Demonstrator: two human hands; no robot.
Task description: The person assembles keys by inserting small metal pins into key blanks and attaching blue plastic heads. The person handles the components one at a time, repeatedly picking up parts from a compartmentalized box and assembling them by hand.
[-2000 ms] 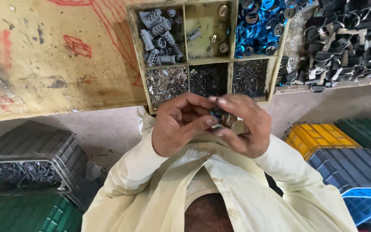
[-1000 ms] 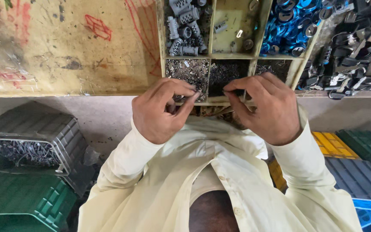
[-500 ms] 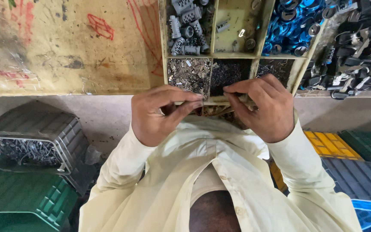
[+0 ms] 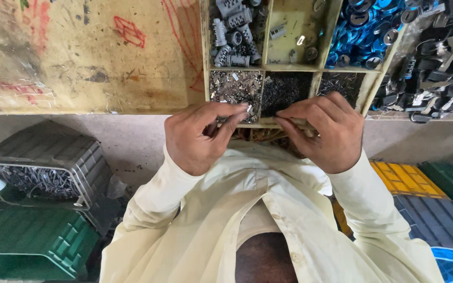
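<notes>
My left hand is at the front edge of a wooden compartment tray, with thumb and forefinger pinched on a small shiny metal piece over the compartment of silver screws. My right hand is a short way to the right. Its fingers are curled together at the tray's front rim, below the compartment of dark small bits. Whether it holds anything is hidden. Cream sleeves cover both arms.
Other compartments hold grey threaded fittings and blue rings. A pile of black metal parts lies to the right. The worn, paint-marked bench top spreads left. Below stand a grey crate, a green crate, and yellow and blue crates.
My hands were joined over one small part two seconds ago. They have since parted and moved up to the tray's front edge, the left fingers reaching over the screw compartment.
</notes>
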